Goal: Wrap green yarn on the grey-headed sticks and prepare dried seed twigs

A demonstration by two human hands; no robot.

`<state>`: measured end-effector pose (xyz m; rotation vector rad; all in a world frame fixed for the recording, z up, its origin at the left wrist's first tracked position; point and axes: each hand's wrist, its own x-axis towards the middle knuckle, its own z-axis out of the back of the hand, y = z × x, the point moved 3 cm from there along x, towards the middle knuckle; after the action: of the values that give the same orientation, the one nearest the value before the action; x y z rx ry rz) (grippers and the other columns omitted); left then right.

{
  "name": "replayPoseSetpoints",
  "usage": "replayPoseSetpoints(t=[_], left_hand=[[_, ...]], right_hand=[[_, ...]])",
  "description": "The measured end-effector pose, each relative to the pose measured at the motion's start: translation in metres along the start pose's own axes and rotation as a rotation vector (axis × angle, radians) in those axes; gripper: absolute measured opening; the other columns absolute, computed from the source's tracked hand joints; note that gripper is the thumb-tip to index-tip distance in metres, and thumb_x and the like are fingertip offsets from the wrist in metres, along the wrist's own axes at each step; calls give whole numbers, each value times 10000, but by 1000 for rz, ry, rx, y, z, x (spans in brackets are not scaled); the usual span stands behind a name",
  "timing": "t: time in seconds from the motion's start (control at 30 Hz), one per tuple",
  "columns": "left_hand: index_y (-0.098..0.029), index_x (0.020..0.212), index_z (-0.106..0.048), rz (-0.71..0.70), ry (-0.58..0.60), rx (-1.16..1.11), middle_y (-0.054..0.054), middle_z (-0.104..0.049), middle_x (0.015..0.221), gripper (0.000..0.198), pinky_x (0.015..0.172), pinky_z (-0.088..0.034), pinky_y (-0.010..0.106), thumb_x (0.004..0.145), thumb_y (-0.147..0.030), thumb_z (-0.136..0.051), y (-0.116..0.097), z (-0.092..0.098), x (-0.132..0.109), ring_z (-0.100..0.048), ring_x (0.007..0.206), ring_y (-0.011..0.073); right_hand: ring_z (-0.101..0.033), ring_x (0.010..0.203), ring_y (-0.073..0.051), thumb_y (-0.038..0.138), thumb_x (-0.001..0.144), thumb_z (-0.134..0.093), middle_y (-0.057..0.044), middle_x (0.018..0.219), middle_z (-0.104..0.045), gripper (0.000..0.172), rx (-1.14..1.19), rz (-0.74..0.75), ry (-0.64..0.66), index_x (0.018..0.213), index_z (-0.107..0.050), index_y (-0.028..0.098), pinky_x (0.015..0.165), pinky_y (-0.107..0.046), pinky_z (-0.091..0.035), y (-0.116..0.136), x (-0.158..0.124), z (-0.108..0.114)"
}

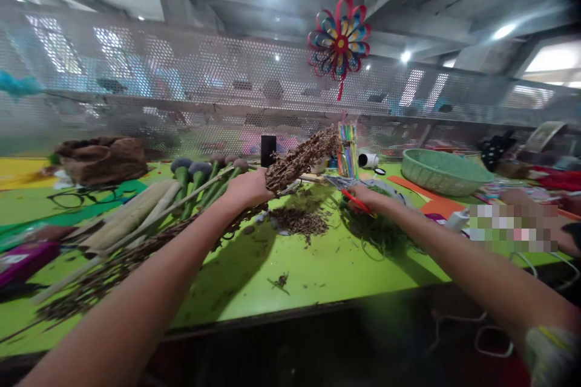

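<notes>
My left hand (249,188) is closed around a bundle of dried brown plant stems (304,156), its seedy tips slanting up to the right. In my right hand (370,198) is a pair of scissors (358,201) with red handles, the grey blades pointing left toward the bundle. Under the bundle lies a pile of brown plant crumbs (302,221) on the lime-green table (272,278). A tangle of green strands (379,230) sits below my right hand. More dried stems (104,272) lie beneath my left forearm.
Green stalks with dark round heads (197,178) and pale husk bundles (131,217) lie at left, near glasses (72,198) and a brown cloth sack (102,160). A green basket (445,172) stands at right. Another person's arm (531,211) reaches in there. A perforated panel (190,91) closes off the back.
</notes>
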<state>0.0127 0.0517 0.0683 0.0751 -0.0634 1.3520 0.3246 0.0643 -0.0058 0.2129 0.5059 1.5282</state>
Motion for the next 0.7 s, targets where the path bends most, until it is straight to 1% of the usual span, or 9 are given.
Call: replayPoseSetpoints(t=[0.07, 0.13, 0.23, 0.3, 0.37, 0.47, 0.53, 0.6, 0.7], left_hand=[[-152, 1149, -513, -20, 36, -29, 153, -648, 1106, 610, 729, -483, 310, 654, -505, -561, 0, 1, 2, -636, 931, 281], [-153, 1137, -538, -36, 58, -53, 141, -650, 1110, 628, 746, -479, 288, 629, -518, -589, 0, 5, 4, -632, 947, 272], [-146, 1142, -552, -28, 62, -79, 136, -638, 1143, 661, 764, -476, 273, 613, -539, -604, 5, 11, 5, -624, 970, 269], [-136, 1174, -539, -2, 58, -99, 133, -626, 1170, 696, 786, -472, 262, 618, -552, -596, 10, 12, 4, -619, 988, 262], [-113, 1196, -527, 36, 54, -119, 141, -615, 1189, 718, 804, -468, 257, 635, -560, -574, 16, 11, 1, -615, 1005, 260], [-97, 1198, -524, 67, 64, -145, 146, -609, 1199, 716, 807, -468, 255, 650, -558, -552, 25, 7, -9, -609, 1021, 263], [-113, 1199, -521, 56, 80, -160, 127, -617, 1190, 705, 804, -467, 244, 644, -547, -557, 30, 4, -17, -612, 1015, 251], [-127, 1192, -519, 49, 92, -164, 114, -632, 1163, 691, 798, -466, 241, 635, -533, -563, 35, 1, -29, -618, 995, 241], [-117, 1163, -523, 81, 76, -128, 146, -649, 1104, 670, 764, -473, 296, 633, -525, -546, 40, -3, -53, -633, 937, 275]], right_hand=[[-615, 566, -205, 170, 664, -608, -9, 558, -604, 218, 159, 6, 31, 873, -546, 180, 518, -288, -489, -1, -8, 10], [-602, 533, -196, 182, 617, -603, -1, 527, -584, 196, 313, 30, 60, 790, -509, 195, 499, -285, -493, -1, -15, 22], [-620, 589, -189, 221, 585, -584, -1, 584, -582, 206, 530, 91, 92, 741, -450, 209, 554, -298, -522, 2, -23, 39], [-629, 634, -193, 222, 567, -583, 2, 614, -569, 240, 630, 120, 103, 752, -431, 213, 586, -310, -532, 4, -28, 47], [-633, 676, -196, 207, 559, -594, 7, 636, -559, 279, 725, 137, 125, 789, -435, 216, 632, -331, -539, 5, -35, 50], [-633, 739, -201, 221, 606, -624, 1, 682, -569, 298, 842, 146, 194, 855, -460, 219, 726, -372, -536, 6, -53, 45], [-628, 767, -205, 320, 709, -605, -31, 753, -596, 244, 852, 158, 236, 888, -481, 210, 749, -381, -530, 9, -70, 36], [-623, 791, -200, 445, 829, -479, -60, 878, -611, 273, 843, 204, 272, 966, -490, 210, 749, -374, -530, 14, -88, 27], [-627, 801, -198, 513, 902, -315, -81, 947, -626, 392, 813, 259, 330, 1070, -506, 216, 763, -367, -526, 26, -112, 16]])
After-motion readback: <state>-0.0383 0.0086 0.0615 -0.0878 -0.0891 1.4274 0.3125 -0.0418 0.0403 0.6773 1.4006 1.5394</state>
